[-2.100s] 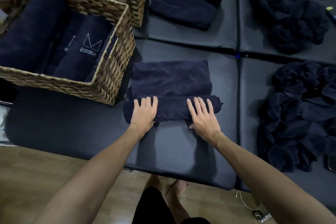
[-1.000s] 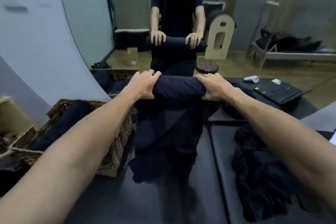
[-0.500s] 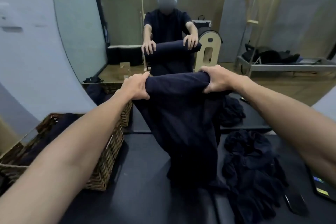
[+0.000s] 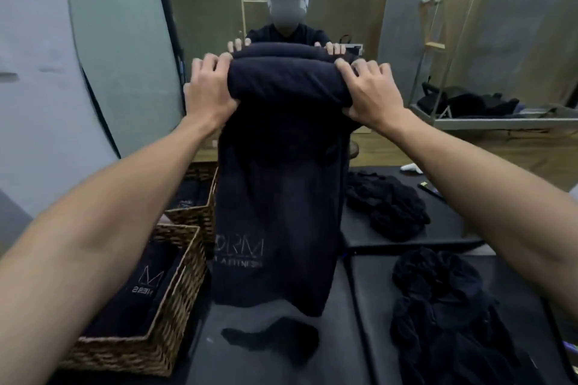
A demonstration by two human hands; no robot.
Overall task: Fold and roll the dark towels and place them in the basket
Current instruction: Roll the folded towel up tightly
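I hold a dark towel (image 4: 278, 197) up in the air over the black table (image 4: 275, 362). Its top part is rolled and the rest hangs down with a pale logo low on the cloth. My left hand (image 4: 209, 94) grips the left end of the roll. My right hand (image 4: 369, 94) grips the right end. A wicker basket (image 4: 175, 297) stands at the lower left with rolled dark towels in it. The towel's hanging end reaches almost to the table.
A pile of loose dark towels (image 4: 444, 316) lies on the table at the right. A mirror behind the table shows a person (image 4: 284, 19) holding the same towel, a second basket (image 4: 197, 212) and another towel pile (image 4: 384, 203).
The towel was rolled flat on the table; both hands have lifted it up. In the last half second the roll came higher and closer to the camera, with more cloth hanging below.
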